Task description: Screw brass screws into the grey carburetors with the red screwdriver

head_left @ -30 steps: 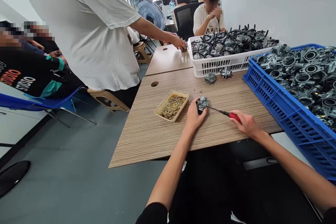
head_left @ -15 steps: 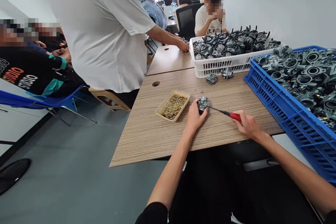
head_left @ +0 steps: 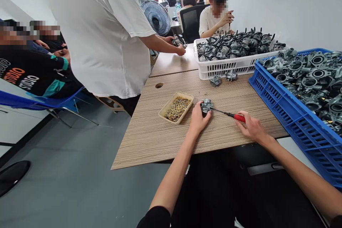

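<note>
My left hand (head_left: pixel 198 119) is closed around a grey metal carburetor body (head_left: pixel 207 105) and steadies it on the wood-grain table. In my right hand (head_left: pixel 253 127) is a screwdriver (head_left: pixel 239 118) with a red and black handle. Its dark shaft points left, and the tip meets the right side of the carburetor; the exact contact spot is too small to make out. Left of my left hand stands a cream plastic tray (head_left: pixel 163 112) full of small brass-coloured screws or jets. A few tiny pieces lie on the table beyond the carburetor.
A blue crate (head_left: pixel 296 114) of carburetor bodies stands at the right. Behind the table's middle is a white crate (head_left: pixel 227 68) of carburetors, with two loose carburetors (head_left: pixel 215 80) before it. A standing co-worker (head_left: pixel 107 42) is at the left; another person sits opposite.
My hands, the carburetor and the screwdriver stay nearly in place. The standing co-worker's hands have lifted a metal part and drawn it left. The seated person opposite has raised a hand holding a tool.
</note>
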Motion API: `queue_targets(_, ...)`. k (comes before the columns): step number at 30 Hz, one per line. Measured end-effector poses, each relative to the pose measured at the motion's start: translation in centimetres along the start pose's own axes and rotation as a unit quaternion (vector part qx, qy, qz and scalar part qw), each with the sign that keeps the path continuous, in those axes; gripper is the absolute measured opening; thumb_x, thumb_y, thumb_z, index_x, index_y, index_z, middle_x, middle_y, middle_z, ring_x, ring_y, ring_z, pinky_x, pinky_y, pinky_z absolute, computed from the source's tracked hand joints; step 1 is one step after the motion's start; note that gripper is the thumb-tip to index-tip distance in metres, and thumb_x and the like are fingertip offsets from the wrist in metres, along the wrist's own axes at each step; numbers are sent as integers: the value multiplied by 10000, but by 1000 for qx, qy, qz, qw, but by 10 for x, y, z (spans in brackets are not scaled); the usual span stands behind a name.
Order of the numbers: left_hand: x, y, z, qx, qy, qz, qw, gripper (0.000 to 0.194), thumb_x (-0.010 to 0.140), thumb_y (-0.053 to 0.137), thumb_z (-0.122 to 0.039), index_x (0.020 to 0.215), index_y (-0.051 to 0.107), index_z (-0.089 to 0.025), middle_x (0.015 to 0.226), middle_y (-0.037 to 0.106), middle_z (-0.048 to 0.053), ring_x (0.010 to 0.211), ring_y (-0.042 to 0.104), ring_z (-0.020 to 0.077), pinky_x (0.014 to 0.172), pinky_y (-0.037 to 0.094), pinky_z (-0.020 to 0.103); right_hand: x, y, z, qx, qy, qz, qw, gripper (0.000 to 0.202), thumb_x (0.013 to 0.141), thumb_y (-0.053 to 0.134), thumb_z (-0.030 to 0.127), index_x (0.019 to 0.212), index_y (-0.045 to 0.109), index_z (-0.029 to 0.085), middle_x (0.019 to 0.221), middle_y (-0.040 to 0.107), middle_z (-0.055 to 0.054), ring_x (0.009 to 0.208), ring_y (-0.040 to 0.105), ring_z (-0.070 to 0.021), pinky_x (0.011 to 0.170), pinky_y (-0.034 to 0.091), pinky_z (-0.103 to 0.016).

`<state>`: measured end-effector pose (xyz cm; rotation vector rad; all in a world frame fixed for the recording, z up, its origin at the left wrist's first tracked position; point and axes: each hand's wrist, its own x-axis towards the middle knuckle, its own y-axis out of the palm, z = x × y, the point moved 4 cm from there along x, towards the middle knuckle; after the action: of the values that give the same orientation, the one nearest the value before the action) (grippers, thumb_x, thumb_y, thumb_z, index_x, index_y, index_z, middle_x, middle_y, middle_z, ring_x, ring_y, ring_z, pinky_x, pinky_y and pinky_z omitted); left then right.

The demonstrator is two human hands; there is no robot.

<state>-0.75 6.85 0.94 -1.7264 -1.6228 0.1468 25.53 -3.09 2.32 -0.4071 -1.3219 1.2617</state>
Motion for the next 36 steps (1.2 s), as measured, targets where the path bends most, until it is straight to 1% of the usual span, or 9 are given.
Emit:
queue_targets(3, 0, 0, 0, 1, 1, -3, 1000, 515, 929, 664, -310, 1392, 462, -208, 1361, 651, 157, 1280, 624, 323, 1120, 494, 497, -1, 2, -3, -3, 5, 21, 1000, 321, 1076, 476, 376, 1334, 525, 190, 1082, 793, -144, 884, 791, -314, 749, 610, -406)
queue_targets(7, 0, 0, 1, 4, -1, -1, 1000, 530, 924, 676, -304, 1398, 462, -202, 1363, 648, 163, 1299, 619, 327, 1119, 500, 495, -1, 3, -5, 1, 10, 38, 999, 277, 1084, 458, 400, 1258, 562, 210, 968, 783, -115, 815, 773, -304, 707, 588, -386)
queue_targets(9, 0, 0, 1, 5, -2, 0, 1000, 534, 925, 679, -304, 1402, 462, -198, 1366, 647, 167, 1302, 618, 329, 1115, 505, 492, 0, 1, -4, 3, 6, 37, 999, 283, 1095, 442, 421, 1244, 570, 218, 974, 779, -113, 829, 771, -300, 717, 588, -384)
queue_targets(12, 0, -1, 1, 6, -3, 6, 1000, 538, 925, 685, -309, 1401, 463, -194, 1353, 651, 171, 1290, 624, 333, 1104, 512, 491, 2, -1, -1, 3, -2, 29, 1000, 297, 1109, 419, 430, 1264, 564, 222, 1046, 779, -121, 886, 777, -296, 751, 597, -389)
queue_targets(15, 0, -1, 1, 7, -2, 9, 1000, 544, 923, 688, -311, 1404, 461, -195, 1343, 653, 170, 1285, 627, 333, 1104, 511, 493, 2, 0, 1, 5, -7, 29, 1000, 306, 1103, 446, 430, 1299, 542, 216, 1097, 779, -125, 916, 782, -296, 773, 602, -396)
queue_targets(20, 0, -1, 1, 4, 0, 3, 1000, 540, 923, 687, -310, 1398, 460, -193, 1342, 654, 170, 1272, 629, 330, 1103, 511, 496, 0, 2, -2, -5, 0, 21, 1000, 316, 1085, 470, 402, 1309, 523, 186, 1032, 786, -135, 847, 782, -308, 718, 585, -392)
queue_targets(26, 0, 0, 3, 0, 2, -3, 1000, 537, 920, 691, -311, 1391, 464, -190, 1336, 651, 168, 1283, 626, 325, 1126, 503, 494, 2, 0, -2, 1, 6, 44, 999, 287, 1104, 431, 451, 1210, 567, 222, 921, 770, -94, 794, 765, -293, 693, 571, -376)
queue_targets(31, 0, 0, 2, -2, -3, -5, 1000, 528, 928, 689, -317, 1394, 468, -206, 1339, 653, 160, 1295, 623, 322, 1135, 497, 497, 3, -1, 1, 3, 9, 43, 999, 310, 1096, 437, 445, 1273, 573, 231, 1043, 784, -111, 873, 779, -299, 745, 602, -398)
queue_targets(36, 0, -1, 1, -2, -9, -6, 1000, 516, 941, 685, -338, 1390, 470, -203, 1355, 650, 164, 1298, 621, 324, 1127, 498, 495, 2, 1, 1, -5, 10, 35, 999, 350, 1065, 490, 396, 1358, 523, 207, 1128, 787, -136, 906, 791, -312, 762, 611, -412)
